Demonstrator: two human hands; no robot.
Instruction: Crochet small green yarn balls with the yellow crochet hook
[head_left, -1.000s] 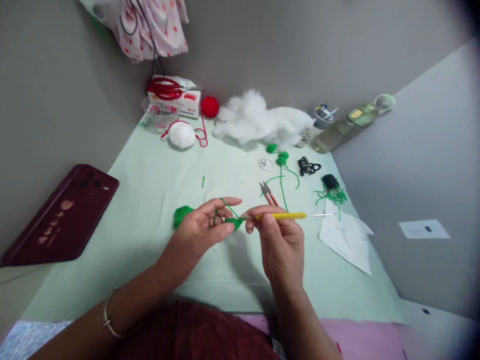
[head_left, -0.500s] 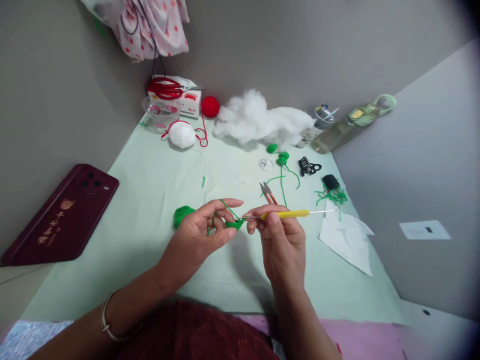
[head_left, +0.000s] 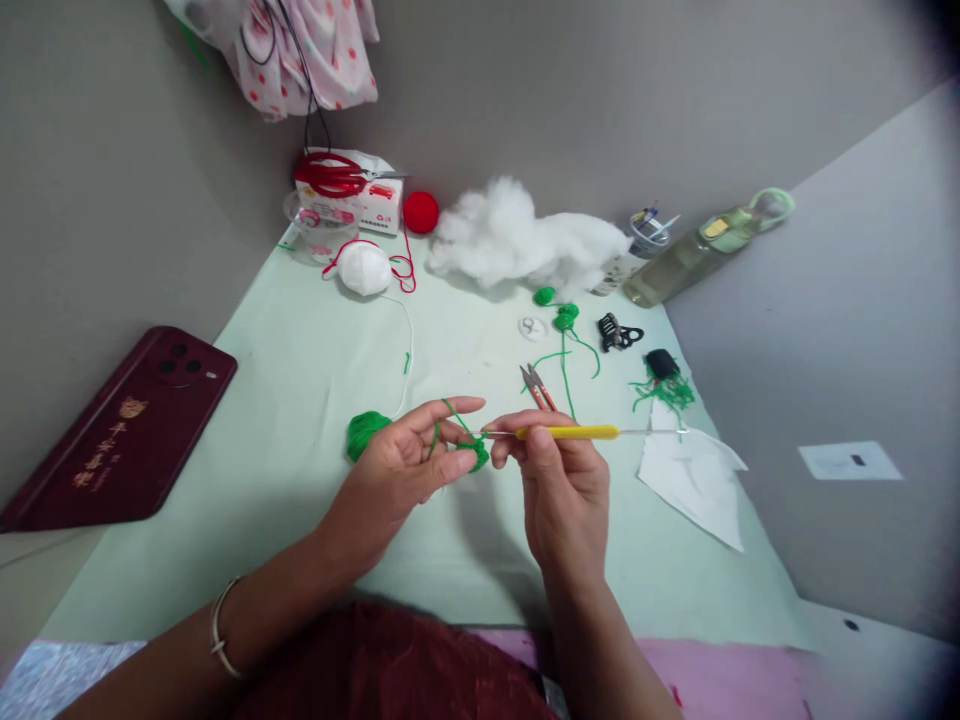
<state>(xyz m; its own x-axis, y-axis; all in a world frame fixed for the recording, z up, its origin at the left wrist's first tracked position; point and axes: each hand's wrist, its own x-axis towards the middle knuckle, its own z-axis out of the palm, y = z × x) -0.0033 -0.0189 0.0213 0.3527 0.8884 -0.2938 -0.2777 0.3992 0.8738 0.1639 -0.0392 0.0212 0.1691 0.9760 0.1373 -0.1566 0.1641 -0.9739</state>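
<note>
A small green crochet piece (head_left: pixel 474 456) is pinched between the thumb and fingers of my left hand (head_left: pixel 409 455). Green yarn loops over that hand's raised index finger and runs down to the piece. My right hand (head_left: pixel 562 475) grips a crochet hook (head_left: pixel 574 433) by its yellow handle, and the metal tip reaches to the top of the green piece. Whether the tip is inside a stitch is too small to tell. Just behind my left hand lies a ball of green yarn (head_left: pixel 367 435), partly covered by the fingers.
Thread snips (head_left: pixel 540 388) lie beyond my right hand, near small green crocheted pieces (head_left: pixel 567 318) and a black hair clip (head_left: pixel 619 332). White stuffing (head_left: pixel 517 240), a white yarn ball (head_left: pixel 364 268) and a bottle (head_left: pixel 701 250) stand farther back. A dark red phone (head_left: pixel 124 430) is at left.
The green piece has turned in my left fingers and now shows more below the thumb. The hook has shifted slightly, lying more level. My right hand has barely moved.
</note>
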